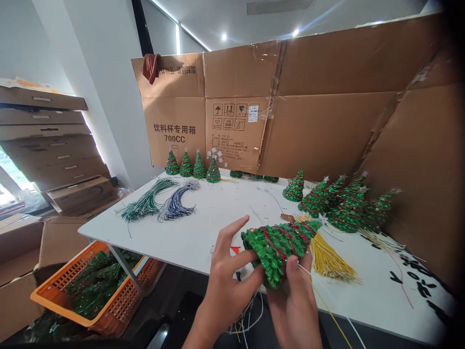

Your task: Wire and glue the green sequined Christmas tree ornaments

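Observation:
A small green tinsel Christmas tree (281, 247) with red garland lies tilted across both hands, its star tip pointing right and its base to the left. My right hand (296, 295) is closed round its lower side, thumb pressed on the foliage. My left hand (232, 271) grips the base rim between thumb and fingers, while the index finger points up and away. A yellow and a white strand (327, 310) trail down from beside my right thumb. Just behind the tree a bundle of yellow wire-like strands (332, 259) lies on the white table (225, 208).
Green strands (145, 201) and blue strands (178, 203) lie at the table's left. Several finished-looking trees (199, 166) stand along the back, more trees (347, 206) at right. A cardboard wall (312, 131) encloses the back. An orange basket (100, 322) of green trees sits below left.

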Action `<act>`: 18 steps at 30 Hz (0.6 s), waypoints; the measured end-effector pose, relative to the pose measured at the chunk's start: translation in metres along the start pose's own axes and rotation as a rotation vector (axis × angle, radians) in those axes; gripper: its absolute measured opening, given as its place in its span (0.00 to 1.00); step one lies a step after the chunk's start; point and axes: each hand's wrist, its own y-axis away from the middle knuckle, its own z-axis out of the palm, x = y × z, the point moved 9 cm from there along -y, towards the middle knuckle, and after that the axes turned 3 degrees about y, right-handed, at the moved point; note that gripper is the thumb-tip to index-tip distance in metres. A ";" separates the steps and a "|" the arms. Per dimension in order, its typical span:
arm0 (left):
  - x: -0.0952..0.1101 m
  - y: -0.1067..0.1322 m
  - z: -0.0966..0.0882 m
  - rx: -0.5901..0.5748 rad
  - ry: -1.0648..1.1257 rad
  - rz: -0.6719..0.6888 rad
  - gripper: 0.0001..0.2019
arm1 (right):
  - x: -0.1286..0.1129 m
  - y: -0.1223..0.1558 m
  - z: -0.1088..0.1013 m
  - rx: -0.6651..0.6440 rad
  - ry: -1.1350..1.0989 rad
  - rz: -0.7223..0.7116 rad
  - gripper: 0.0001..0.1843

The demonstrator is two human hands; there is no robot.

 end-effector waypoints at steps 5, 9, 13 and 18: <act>-0.009 -0.001 0.002 0.032 0.133 -0.037 0.14 | -0.001 0.007 0.013 -0.033 -0.010 0.042 0.46; -0.010 -0.001 -0.001 0.072 0.170 -0.020 0.15 | 0.003 0.010 0.015 -0.042 -0.005 0.054 0.46; -0.014 -0.001 -0.003 0.108 0.218 -0.053 0.12 | 0.007 0.013 0.017 -0.040 0.020 0.083 0.45; -0.016 -0.002 -0.004 0.101 0.226 -0.060 0.10 | 0.003 0.015 0.018 -0.007 0.008 0.088 0.41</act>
